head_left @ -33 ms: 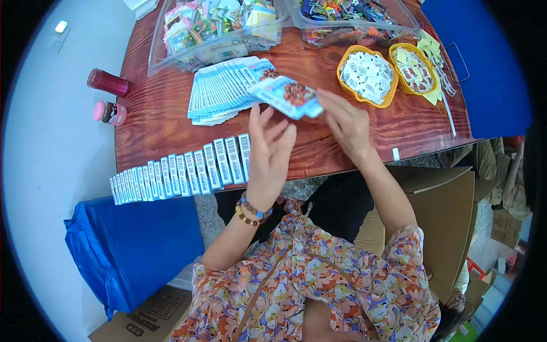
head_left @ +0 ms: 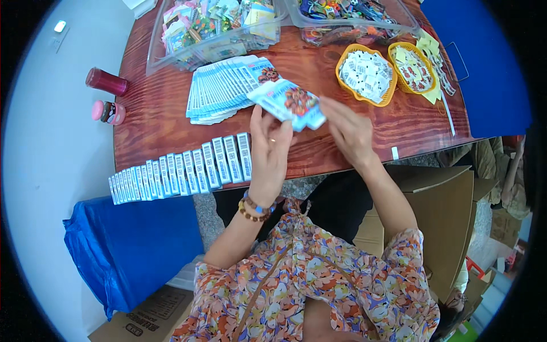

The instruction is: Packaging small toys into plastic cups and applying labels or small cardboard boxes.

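A light-blue and white folding carton [head_left: 285, 101] with a printed brown cartoon figure is tilted above the table, its end flaps at the right. My left hand [head_left: 270, 142] grips it from below, thumb at the lower edge and fingers partly hidden behind. On the flap end, the fingers of my right hand [head_left: 350, 130] are closed at the carton's edge; their tips are a little blurred. Just beyond lies a fanned stack of matching flat cartons [head_left: 219, 88]. Left of my left wrist, a row of filled-out boxes [head_left: 182, 171] stands along the table's front edge.
Two clear plastic bins [head_left: 213, 55] [head_left: 364, 28] of small packets and colourful trinkets stand at the back. Yellow baskets [head_left: 391, 94] [head_left: 427, 90] of small white packets sit at the right. A red jar [head_left: 107, 81] and a pink-lidded jar [head_left: 108, 113] are far left. An open cardboard box [head_left: 439, 222] stands beside me.
The carton has dropped slightly and turned its printed face more toward me. My left thumb has come onto its lower edge; my right hand has shifted slightly.
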Demonstrator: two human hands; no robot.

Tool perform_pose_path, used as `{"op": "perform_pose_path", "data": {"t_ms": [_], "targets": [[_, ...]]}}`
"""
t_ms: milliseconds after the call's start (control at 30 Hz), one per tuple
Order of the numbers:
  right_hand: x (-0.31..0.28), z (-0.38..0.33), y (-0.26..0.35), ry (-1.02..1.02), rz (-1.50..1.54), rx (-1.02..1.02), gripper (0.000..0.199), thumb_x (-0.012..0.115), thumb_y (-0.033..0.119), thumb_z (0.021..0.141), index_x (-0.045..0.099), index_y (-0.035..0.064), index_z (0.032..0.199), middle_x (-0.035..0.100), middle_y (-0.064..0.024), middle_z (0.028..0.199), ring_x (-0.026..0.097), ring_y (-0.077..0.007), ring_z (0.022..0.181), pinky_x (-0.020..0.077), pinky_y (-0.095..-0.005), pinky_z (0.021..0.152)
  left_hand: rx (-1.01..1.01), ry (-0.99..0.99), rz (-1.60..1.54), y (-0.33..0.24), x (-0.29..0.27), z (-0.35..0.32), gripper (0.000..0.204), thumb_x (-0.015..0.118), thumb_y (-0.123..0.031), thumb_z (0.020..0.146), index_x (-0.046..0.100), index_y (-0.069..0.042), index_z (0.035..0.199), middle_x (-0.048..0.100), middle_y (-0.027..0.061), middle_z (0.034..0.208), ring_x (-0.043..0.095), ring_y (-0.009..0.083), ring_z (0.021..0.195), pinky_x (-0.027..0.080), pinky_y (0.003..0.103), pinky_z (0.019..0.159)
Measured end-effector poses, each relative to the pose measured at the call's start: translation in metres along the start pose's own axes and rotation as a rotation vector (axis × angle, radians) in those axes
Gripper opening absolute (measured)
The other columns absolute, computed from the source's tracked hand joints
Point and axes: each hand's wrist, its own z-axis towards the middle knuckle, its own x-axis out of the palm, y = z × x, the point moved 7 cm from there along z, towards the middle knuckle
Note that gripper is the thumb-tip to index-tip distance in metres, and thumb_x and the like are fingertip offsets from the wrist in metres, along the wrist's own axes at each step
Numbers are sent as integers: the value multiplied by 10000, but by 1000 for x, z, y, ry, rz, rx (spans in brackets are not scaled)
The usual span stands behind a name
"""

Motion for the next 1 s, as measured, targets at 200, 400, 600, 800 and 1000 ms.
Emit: {"op": "perform_pose_path", "data": {"t_ms": [200,400,600,800,1000], "targets": [[-32,-53,22,308,95,138,313,690,-17,857,693,19,1168,696,-170,1197,700,-277,1057,568,-353,884,83,90,82,30,9,11,614,591,89,944,324,-10,1488,638,129,1193,641,146,1046,529,276,885],[-53,-26,-32,-34,564,789,187,671,107,952,707,-15,1089,713,-63,1010,660,-112,983,533,-282,858,-31,433,462,39,23,-8,633,661,-35,914,427,-18,1501,678,144,1054,664,169,933,508,293,801],[-24,-43,-37,278,690,972,174,703,165,960,743,-3,979,687,25,781,616,-18,707,494,-197,617,493,402,1265,21,47,-24,986,848,-329,756,336,53,1507,507,203,1309,516,366,1183,400,467,1011],[-23,-37,-32,218,630,830,185,685,169,973,738,-6,1002,691,16,798,618,-31,660,504,-202,593,524,336,1315,24,42,-25,1017,882,-266,703,334,47,1500,488,207,1303,525,385,1175,431,479,982],[-32,-43,-22,-50,502,692,351,653,74,978,542,-2,1302,679,-94,1126,676,-144,997,573,-294,823,346,222,984,19,30,-12,855,871,-185,724,448,-9,1445,581,208,1199,622,376,1072,528,445,869]]}}
